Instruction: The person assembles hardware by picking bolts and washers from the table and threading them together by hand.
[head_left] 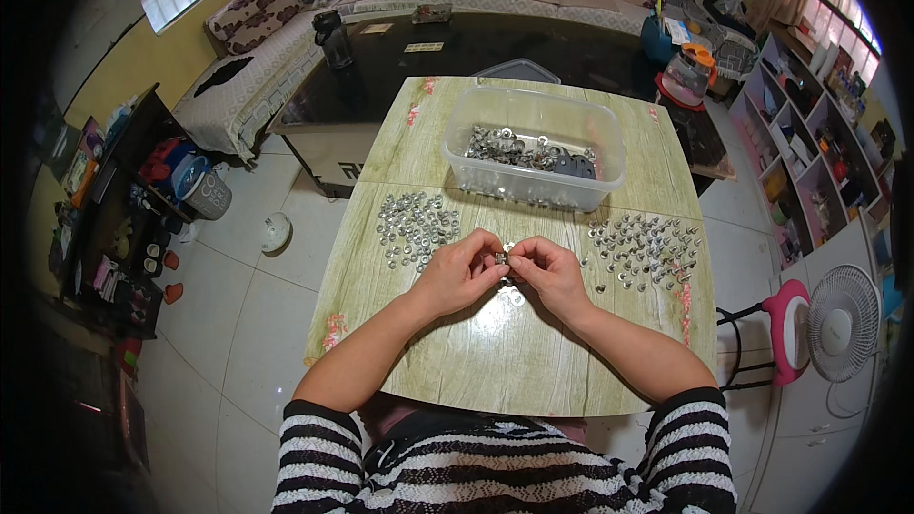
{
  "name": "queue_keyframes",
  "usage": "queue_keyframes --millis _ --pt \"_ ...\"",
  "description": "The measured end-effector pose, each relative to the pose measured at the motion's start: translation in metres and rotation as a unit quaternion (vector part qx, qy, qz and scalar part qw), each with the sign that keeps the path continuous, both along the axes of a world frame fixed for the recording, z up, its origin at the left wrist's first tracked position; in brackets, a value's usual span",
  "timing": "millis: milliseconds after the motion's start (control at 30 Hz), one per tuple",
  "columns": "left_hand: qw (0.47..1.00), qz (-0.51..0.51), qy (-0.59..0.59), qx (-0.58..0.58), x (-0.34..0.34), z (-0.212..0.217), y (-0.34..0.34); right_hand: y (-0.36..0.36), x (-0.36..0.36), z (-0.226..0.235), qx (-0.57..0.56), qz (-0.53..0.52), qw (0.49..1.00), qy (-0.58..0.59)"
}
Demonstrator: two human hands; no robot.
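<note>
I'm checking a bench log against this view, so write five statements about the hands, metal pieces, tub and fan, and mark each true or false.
1. The left hand and right hand meet at a small metal piece. True.
2. The plastic tub is empty. False: the tub holds metal parts.
3. Loose pieces lie on both sides of the hands, a left group and a right group. True.
4. The tub stands beyond the hands. True.
5. The fan is on the left. False: the fan is on the right.
</note>
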State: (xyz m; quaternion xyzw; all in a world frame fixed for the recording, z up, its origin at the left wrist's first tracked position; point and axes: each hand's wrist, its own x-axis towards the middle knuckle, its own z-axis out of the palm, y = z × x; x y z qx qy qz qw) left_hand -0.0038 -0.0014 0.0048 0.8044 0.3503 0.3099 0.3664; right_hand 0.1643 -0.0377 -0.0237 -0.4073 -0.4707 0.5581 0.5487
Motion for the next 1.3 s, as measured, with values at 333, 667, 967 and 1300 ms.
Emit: queue_keyframes --millis 333,667,967,1300 --pt "1.000 -0.002 -0.022 -0.002 -0.0015 -0.0006 0.0008 -0.0003 -0.0002 -0.0010 -0.001 0.000 1.000 0.008" --pt "1.000 -0.003 -0.025 0.001 -0.0022 -0.0026 0.0017 0.0001 -0.0002 -0.0011 -0.006 0.000 1.000 0.008" --pt "0.999 -0.003 -0.028 0.021 -0.0013 -0.0037 0.0022 -0.0008 0.0000 0.0007 -0.009 0.004 1.000 0.023" --pt "0.999 0.009 -0.034 0.028 0.0001 -0.0015 0.0001 -0.0006 -0.0003 0.0014 -0.010 0.009 0.999 0.035"
